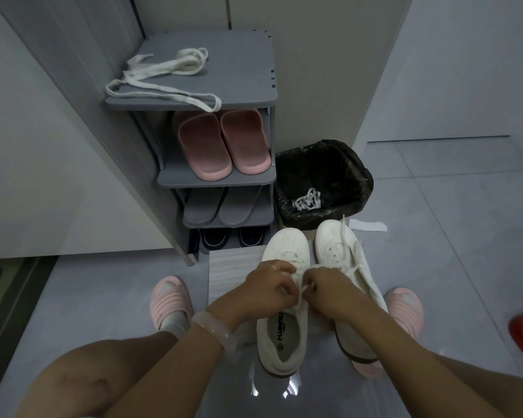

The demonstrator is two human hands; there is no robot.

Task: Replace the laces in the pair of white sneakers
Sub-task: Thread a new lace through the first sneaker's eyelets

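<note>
Now lace (303,289) between hands (299,286) (pinched).

Dim, flat indoor light, glare patches on the glossy floor (272,390), wide-angle bending at edges

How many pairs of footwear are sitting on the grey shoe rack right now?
3. Pink slippers on the shelf under the shoe rack's top board, grey slippers on the shelf below, and dark shoes at the bottom. The bottom level is partly hidden, so more could be there.
</note>
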